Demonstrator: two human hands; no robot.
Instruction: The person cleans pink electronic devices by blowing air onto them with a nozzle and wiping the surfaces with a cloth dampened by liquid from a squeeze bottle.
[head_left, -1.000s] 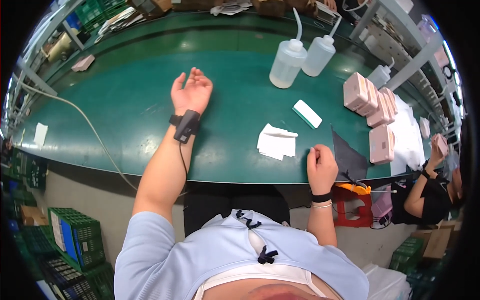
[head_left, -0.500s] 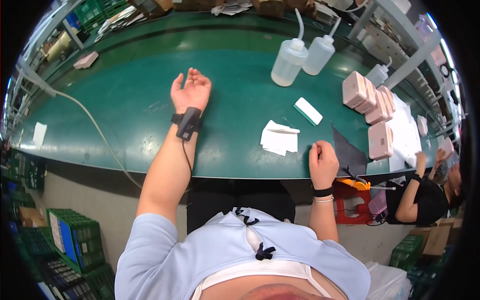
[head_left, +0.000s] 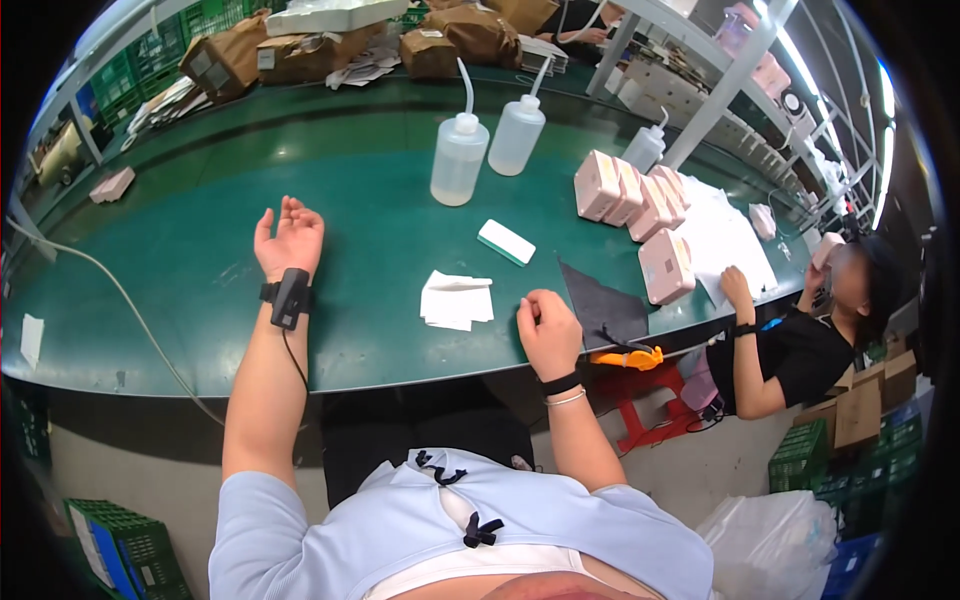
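Note:
My left hand point(head_left: 291, 240) lies palm up on the green table, its fingers apart and slightly bent, with nothing in it. A black device with a cable is strapped to that wrist. My right hand point(head_left: 552, 333) rests at the table's front edge in a loose fist, and no object shows in it. Between the hands lie folded white cloths point(head_left: 456, 301). Beyond them is a white and green block point(head_left: 507, 242), like an eraser or sponge. Just right of my right hand sits a dark grey sheet point(head_left: 604, 305), beside an orange-handled tool point(head_left: 630, 357) at the edge.
Two clear squeeze bottles point(head_left: 459, 165) with bent spouts stand behind the block. Several pink boxes point(head_left: 665, 267) are grouped on the right beside white paper point(head_left: 727, 240). A co-worker point(head_left: 785, 355) sits at the right holding a pink item. A pale cable point(head_left: 130, 300) crosses the left side.
The view has swung right and up, so the table's things appear farther left and more of the back shelf shows. My hands keep their poses on the table.

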